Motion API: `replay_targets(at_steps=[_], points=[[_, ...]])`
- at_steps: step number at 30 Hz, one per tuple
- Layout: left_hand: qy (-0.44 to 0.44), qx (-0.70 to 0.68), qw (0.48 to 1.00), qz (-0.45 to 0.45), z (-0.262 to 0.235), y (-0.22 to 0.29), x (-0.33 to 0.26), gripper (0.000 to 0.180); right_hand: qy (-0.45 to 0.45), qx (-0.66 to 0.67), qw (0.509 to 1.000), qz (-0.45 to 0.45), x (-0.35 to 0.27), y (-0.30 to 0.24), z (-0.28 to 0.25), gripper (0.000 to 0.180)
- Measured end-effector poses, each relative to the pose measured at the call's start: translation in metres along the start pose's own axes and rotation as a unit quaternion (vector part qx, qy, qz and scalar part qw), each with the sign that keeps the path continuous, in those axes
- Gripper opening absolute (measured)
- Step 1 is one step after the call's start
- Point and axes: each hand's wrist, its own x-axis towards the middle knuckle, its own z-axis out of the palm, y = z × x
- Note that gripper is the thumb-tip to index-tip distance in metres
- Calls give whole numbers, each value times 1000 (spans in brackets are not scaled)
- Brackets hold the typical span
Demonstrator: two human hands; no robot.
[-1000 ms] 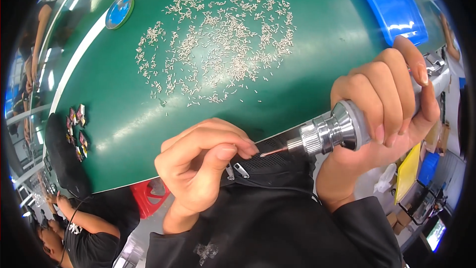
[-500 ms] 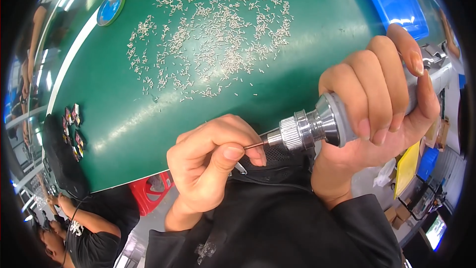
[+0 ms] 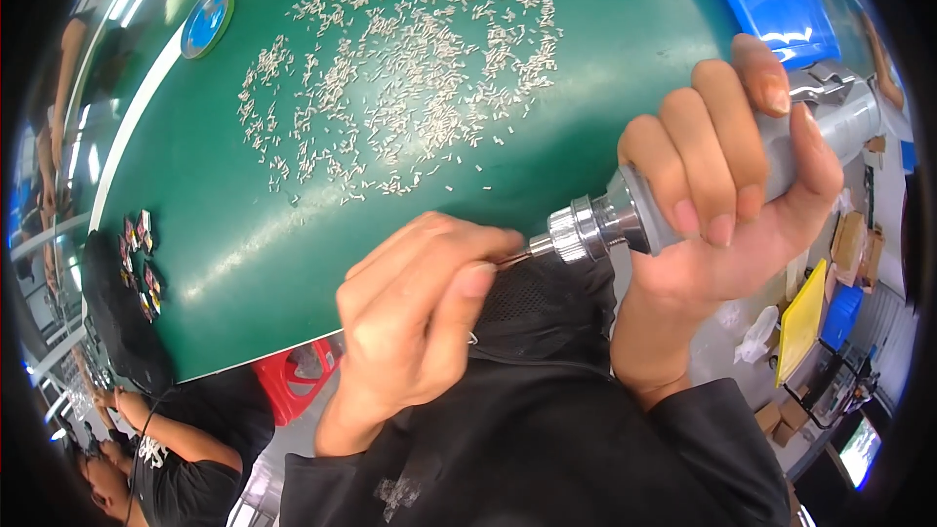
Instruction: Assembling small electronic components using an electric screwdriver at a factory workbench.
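Observation:
Wrapped in my right hand (image 3: 727, 185) is a grey electric screwdriver (image 3: 578, 231) with a shiny, knurled metal collar, its nose pointing left and slightly down. A thin bit (image 3: 513, 258) sticks out of that nose. My left hand (image 3: 405, 317) pinches the bit between thumb and index finger, so its far end is hidden. Both hands are above the near edge of a green table mat (image 3: 254, 263). Many small silvery pins or screws (image 3: 420, 88) lie scattered across the mat beyond my hands; which of the two they are I cannot tell.
A blue plastic bin (image 3: 771, 0) stands at the back right, and a round blue-filled dish (image 3: 207, 23) at the far left. Small dark packets (image 3: 137, 244) lie by a black pouch-like item (image 3: 117, 312). A red stool (image 3: 293, 381) and a seated person (image 3: 181, 449) are lower left.
My right hand and the screwdriver have moved slightly up and left. My left fingers have shifted a little up along with the bit, still pinching it.

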Motion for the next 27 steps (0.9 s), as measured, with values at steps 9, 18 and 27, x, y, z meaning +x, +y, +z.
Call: replay_targets(at_steps=[9, 18, 27], points=[[-11, 212, 976, -54, -71, 8, 32, 23, 169, 14, 984, -48, 1, 7, -22, 18], [-17, 278, 954, 110, -52, -26, 218, 29, 209, 36, 976, -57, -10, -6, -34, 15], [88, 491, 866, 44, -10, -90, 344, 44, 155, 107, 982, -6, -9, -8, -44, 16]])
